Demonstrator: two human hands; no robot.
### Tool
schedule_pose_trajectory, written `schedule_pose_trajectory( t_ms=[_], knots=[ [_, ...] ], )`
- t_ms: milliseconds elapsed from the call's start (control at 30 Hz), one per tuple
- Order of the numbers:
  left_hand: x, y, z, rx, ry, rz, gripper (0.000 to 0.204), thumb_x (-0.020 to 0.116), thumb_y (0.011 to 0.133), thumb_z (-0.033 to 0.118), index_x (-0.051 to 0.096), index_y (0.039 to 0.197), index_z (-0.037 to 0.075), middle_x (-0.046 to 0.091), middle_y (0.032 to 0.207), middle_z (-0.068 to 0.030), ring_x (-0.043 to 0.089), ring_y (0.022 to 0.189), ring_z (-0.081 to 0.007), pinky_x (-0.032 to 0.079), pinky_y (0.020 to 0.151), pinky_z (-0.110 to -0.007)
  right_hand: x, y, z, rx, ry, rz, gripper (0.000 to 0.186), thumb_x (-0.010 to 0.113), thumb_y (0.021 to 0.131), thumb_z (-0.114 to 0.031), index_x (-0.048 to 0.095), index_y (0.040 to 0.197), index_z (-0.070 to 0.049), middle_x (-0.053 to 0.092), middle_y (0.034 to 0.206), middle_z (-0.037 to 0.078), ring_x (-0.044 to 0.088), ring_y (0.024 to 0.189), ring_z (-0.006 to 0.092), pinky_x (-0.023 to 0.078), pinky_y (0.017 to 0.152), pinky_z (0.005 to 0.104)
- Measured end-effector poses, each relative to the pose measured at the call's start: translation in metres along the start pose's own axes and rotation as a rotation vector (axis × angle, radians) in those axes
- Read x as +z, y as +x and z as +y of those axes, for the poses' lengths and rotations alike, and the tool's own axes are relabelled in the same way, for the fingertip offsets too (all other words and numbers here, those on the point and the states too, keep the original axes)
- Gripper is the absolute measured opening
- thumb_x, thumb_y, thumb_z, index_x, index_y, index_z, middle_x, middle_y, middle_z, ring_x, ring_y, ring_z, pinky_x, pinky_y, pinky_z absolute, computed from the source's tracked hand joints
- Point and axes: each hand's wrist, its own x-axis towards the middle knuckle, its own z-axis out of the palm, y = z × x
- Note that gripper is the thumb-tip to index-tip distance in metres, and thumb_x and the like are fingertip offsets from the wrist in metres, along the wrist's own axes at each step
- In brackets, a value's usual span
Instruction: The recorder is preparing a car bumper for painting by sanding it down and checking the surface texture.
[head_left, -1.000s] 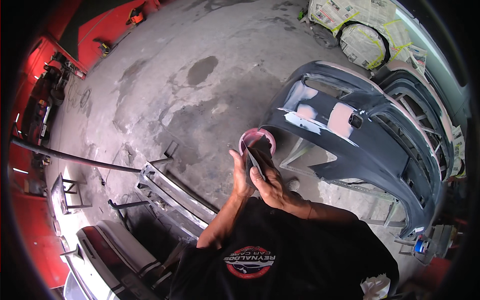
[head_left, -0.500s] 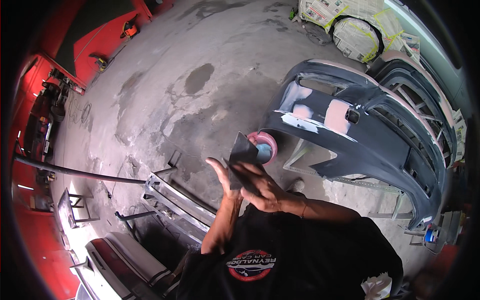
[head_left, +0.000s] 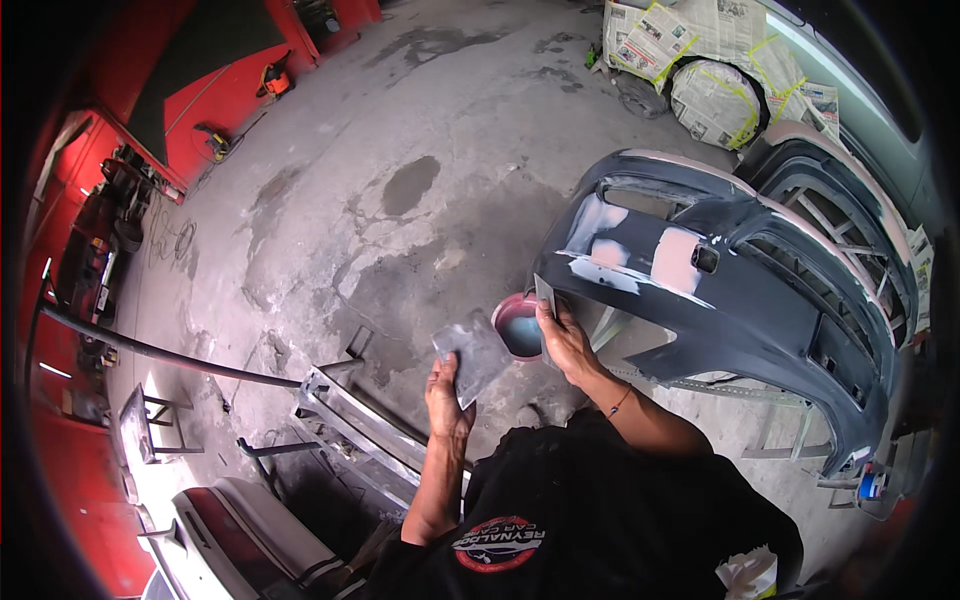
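My left hand (head_left: 447, 400) is closed on a grey sheet of sandpaper (head_left: 474, 358), thumb on its upper face. To its right, my right hand (head_left: 568, 345) pinches a second sandpaper sheet (head_left: 546, 300), which shows almost edge-on. Between and just beyond the hands stands a pink bucket (head_left: 502, 318) with bluish-grey liquid inside. Its right side is partly hidden by my right hand and that sheet. A dark grey car bumper (head_left: 640, 275) with pink and white patches rests on a stand to the right, apart from my right hand.
Behind the bumper lies another bumper (head_left: 850, 180). A car covered in newspaper (head_left: 715, 100) stands at the far right. On the left are a metal rack (head_left: 350, 420), a white and dark red car panel (head_left: 235, 530) and a long dark bar (head_left: 170, 350). Concrete floor (head_left: 330, 130) stretches ahead.
My hands were together with dark sheets between them. Now they are apart, one sheet in each, the right hand moved right toward the bumper. The view has shifted slightly.
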Motion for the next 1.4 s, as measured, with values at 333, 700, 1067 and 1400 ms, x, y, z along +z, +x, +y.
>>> schedule_pose_trajectory(
  t_ms=[333,700,1067,1400],
  knots=[
    [0.045,0.007,0.003,-0.069,-0.130,-0.173,0.038,0.041,0.098,0.031,0.059,0.110,0.000,0.064,0.104,-0.0100,0.060,0.099,-0.0216,0.047,0.091,-0.037,0.038,-0.062,-0.046,-0.558,-0.282,-0.280,0.053,0.047,0.095,-0.020,0.033,0.141,0.004,0.035,0.142,0.024,0.034,0.133,0.0367,0.026,0.110,0.0435],
    [0.073,0.007,-0.009,0.073,-0.012,-0.333,0.078,0.029,0.094,0.063,0.041,0.136,-0.002,0.051,0.133,-0.0168,0.047,0.124,-0.0279,0.036,0.106,-0.039,0.033,-0.056,-0.038,-0.664,-0.324,-0.135,0.057,0.049,0.092,-0.022,0.033,0.138,0.009,0.037,0.139,0.028,0.038,0.127,0.0419,0.029,0.106,0.0469],
    [0.058,0.008,-0.019,-0.024,0.032,-0.319,0.063,0.035,0.099,0.051,0.042,0.135,0.001,0.052,0.131,-0.0134,0.050,0.120,-0.0281,0.037,0.104,-0.040,0.032,-0.037,-0.028,-0.489,-0.224,0.049,0.049,0.047,0.096,-0.025,0.041,0.134,0.005,0.045,0.130,0.023,0.046,0.116,0.0399,0.035,0.099,0.0471],
    [0.051,0.023,-0.017,0.097,0.249,-0.295,0.074,0.030,0.095,0.062,0.046,0.131,-0.001,0.055,0.125,-0.0185,0.056,0.106,-0.0291,0.045,0.094,-0.038,0.041,-0.053,-0.050,-0.621,-0.243,-0.161,0.054,0.043,0.096,-0.027,0.036,0.138,0.006,0.039,0.139,0.024,0.035,0.130,0.0395,0.024,0.110,0.0458]
  ],
)
